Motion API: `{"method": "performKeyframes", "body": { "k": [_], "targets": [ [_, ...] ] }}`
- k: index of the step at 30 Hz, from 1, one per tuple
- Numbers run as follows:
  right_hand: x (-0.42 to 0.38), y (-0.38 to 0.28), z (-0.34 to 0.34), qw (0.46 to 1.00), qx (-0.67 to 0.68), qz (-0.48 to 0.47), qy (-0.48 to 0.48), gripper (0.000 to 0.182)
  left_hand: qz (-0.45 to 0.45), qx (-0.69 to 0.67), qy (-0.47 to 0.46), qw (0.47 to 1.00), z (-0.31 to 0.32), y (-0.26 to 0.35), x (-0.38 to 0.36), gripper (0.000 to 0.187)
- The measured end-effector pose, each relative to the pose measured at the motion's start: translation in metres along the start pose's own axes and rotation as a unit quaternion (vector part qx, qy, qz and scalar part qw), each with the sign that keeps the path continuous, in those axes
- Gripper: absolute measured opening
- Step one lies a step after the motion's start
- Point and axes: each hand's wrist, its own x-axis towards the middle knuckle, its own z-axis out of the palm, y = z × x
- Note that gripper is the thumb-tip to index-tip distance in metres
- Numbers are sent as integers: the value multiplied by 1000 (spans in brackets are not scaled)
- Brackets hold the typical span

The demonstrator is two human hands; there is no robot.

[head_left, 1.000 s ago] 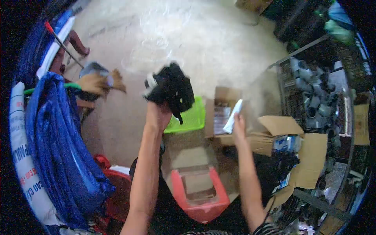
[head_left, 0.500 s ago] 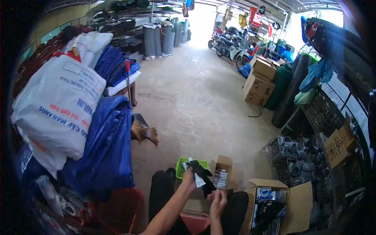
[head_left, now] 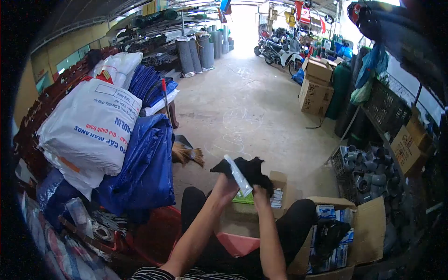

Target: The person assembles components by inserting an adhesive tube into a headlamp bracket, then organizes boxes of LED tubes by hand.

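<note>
My left hand (head_left: pixel 226 185) is closed around a white tube (head_left: pixel 238 175) that slants across the space between my hands. Behind the tube spreads a crumpled black plastic bag (head_left: pixel 254 171), and part of it also shows above my left fingers. At its lower right edge, my right hand (head_left: pixel 262 193) grips the bag; some of those fingers are hidden by it. Below my hands a green basket (head_left: pixel 243 199) is partly covered. Just to its right stands a small open carton (head_left: pixel 281 178) with several white tubes (head_left: pixel 276 198) inside.
An open carton (head_left: pixel 368 233) with blue-and-white boxes and a black bag is by my right knee. Grey pipe fittings (head_left: pixel 368 170) fill crates behind it. On the left, a white sack (head_left: pixel 93 126) lies on blue tarpaulin (head_left: pixel 144 163) above a red tub (head_left: pixel 158 233).
Both hands have risen and moved forward with the tube and bag. My right hand now grips the bag, which is spread wider. The view has tilted and shifted a little.
</note>
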Motion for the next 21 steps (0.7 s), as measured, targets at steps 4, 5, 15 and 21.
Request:
{"method": "performKeyframes", "body": {
  "k": [4, 5, 15, 21],
  "targets": [
    [-3, -23, -28, 999, -37, -21, -20, 38, -20, -67, -38, 997, -9, -17, 29, 43],
    [3, -21, -37, 997, 64, -26, -27, 38, -23, -52, -50, 997, -9, -20, 35, 43],
    [-5, -1, -58, 770, 623, -14, -134, 35, 5, -161, -147, 976, 33, -52, 48, 55],
    [-37, 25, -74, 925, 253, 87, -271, 35, -2, -104, -112, 988, 32, -31, 52, 64]
  ]
}}
